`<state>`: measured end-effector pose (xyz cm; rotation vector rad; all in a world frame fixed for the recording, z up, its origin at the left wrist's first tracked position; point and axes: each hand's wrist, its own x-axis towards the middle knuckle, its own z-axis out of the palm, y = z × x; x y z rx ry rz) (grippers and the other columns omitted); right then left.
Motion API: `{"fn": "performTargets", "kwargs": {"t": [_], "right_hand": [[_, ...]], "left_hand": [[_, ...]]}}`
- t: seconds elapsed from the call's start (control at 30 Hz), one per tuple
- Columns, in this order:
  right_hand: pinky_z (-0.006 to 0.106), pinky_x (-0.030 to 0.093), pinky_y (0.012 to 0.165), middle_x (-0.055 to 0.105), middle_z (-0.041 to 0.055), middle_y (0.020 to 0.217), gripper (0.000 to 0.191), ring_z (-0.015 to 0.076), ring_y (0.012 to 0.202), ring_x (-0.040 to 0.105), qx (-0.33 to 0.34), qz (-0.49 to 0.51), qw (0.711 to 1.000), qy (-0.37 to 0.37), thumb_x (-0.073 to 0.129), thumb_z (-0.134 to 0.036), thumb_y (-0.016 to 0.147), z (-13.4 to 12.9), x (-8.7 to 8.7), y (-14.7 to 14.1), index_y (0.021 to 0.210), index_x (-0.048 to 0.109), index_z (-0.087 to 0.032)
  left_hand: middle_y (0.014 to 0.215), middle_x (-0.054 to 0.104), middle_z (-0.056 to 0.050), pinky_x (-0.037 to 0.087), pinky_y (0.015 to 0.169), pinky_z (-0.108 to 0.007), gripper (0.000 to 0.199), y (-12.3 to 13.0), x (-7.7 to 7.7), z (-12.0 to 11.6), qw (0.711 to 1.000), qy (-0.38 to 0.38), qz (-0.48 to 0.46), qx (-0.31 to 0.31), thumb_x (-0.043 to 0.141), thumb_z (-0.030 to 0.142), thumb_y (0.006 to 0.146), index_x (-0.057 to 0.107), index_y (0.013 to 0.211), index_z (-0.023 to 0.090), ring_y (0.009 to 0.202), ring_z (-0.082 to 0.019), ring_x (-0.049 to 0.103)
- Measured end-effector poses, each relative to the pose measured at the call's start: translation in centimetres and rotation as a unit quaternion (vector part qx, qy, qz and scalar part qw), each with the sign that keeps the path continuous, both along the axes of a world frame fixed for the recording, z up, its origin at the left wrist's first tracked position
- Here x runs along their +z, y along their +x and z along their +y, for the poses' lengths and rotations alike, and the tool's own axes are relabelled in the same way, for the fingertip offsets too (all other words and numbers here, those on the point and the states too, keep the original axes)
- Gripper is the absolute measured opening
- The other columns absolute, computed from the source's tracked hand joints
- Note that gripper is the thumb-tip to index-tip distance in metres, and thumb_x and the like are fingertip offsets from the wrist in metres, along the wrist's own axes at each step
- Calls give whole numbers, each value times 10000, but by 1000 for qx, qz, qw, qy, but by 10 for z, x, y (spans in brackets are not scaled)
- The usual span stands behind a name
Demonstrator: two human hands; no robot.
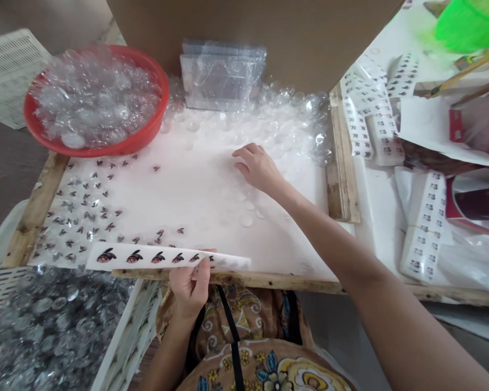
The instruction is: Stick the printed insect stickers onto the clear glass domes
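My left hand (191, 282) pinches the sticker strip (146, 258) by the near edge of the worktop (179, 184); I'd keep it taut, prints up. My right hand (254, 165), thumb and fingers apart, hangs near the clear discs (246, 221); I'd take one singly, by its rim.
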<state>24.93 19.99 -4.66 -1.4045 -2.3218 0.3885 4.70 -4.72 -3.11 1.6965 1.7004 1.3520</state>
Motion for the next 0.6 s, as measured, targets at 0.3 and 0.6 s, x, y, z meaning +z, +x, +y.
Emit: {"fn": "performTargets", "kwargs": {"t": [0.3,0.6], "right_hand": [[392,449,855,596,140,1092,259,268,970,543,56,-8,997,-51,465,-115,887,1,5,-24,1067,639,-184],[401,448,851,587,168,1199,241,295,1045,530,19,-8,999,-32,526,-174,909,4,9,-41,1129,624,-157]], "left_hand": [[837,800,-75,548,646,-268,251,0,1,0,1000,-5,10,6,562,276,948,792,943,174,682,-185,728],[650,720,-9,488,559,-229,220,-2,0,-1,1000,-4,-6,-19,585,213,928,789,1003,186,515,-125,615]]}}
